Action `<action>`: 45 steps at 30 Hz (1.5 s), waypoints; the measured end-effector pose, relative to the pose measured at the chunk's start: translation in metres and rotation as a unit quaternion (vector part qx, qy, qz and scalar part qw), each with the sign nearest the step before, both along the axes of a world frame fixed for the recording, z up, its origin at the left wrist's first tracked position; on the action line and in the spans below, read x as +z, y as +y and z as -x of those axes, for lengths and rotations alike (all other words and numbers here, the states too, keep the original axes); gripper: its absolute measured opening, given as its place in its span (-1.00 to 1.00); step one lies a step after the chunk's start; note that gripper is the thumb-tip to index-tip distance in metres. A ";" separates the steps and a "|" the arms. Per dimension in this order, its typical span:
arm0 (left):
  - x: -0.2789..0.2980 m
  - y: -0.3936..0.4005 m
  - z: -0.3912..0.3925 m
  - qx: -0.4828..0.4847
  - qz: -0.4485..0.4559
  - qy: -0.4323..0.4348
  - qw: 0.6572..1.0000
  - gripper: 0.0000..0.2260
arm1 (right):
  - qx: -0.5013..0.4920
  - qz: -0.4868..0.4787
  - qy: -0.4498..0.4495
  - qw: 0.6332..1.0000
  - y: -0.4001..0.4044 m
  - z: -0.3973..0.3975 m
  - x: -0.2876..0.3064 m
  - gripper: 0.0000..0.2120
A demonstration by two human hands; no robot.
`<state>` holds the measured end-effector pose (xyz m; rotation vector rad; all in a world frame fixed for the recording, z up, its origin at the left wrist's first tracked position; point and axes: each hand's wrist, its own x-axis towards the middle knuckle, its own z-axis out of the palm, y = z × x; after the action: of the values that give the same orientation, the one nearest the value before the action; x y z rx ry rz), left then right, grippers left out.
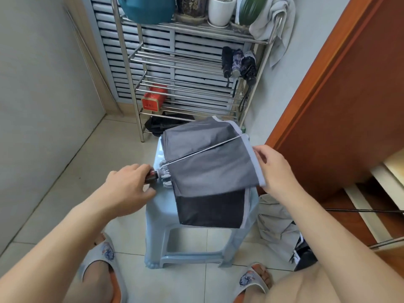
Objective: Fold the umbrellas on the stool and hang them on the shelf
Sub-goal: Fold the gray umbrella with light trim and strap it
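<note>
Pale floor tiles and a steel shelf [192, 62], where three folded umbrellas [239, 64] are already hanging at the right end, are being faced across a light-blue stool [157, 215]. Over the stool, a grey umbrella [209, 171] is being held with its long axis running from the handle at lower left up toward the right. The handle is being gripped by the left hand [129, 189], while the canopy's pale hem is being pinched by the right hand [273, 169], the nearer to the loose panels needing gathering.
</note>
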<state>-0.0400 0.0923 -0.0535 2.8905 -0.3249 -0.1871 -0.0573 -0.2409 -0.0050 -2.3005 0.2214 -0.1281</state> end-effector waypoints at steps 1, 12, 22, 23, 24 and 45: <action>0.002 0.001 0.000 0.002 0.012 0.021 1.000 -0.85 | -0.007 -0.006 0.002 1.000 -0.001 0.000 0.000 -0.80; 0.007 0.006 0.007 -0.022 0.045 -0.195 0.979 -0.75 | -0.068 -0.072 -0.010 0.995 -0.011 -0.003 0.001 -0.73; -0.022 0.005 0.007 -0.014 -0.037 -0.265 0.963 -0.74 | -0.015 -0.101 0.019 0.995 -0.006 0.002 0.003 -0.70; -0.022 0.005 0.007 -0.012 -0.041 -0.260 0.965 -0.75 | -0.011 -0.096 0.021 0.995 -0.003 0.002 0.004 -0.66; -0.022 0.005 0.007 -0.009 -0.041 -0.255 0.966 -0.73 | -0.009 -0.091 0.021 0.996 0.000 0.003 0.005 -0.64; -0.006 0.005 0.003 -0.017 -0.011 -0.231 0.973 -0.66 | -0.028 -0.110 -0.006 0.994 -0.006 -0.003 0.000 -0.58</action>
<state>-0.0434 0.0976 -0.0595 2.9212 -0.4492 0.4886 -0.0538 -0.2470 -0.0054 -2.0754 0.2795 -0.1398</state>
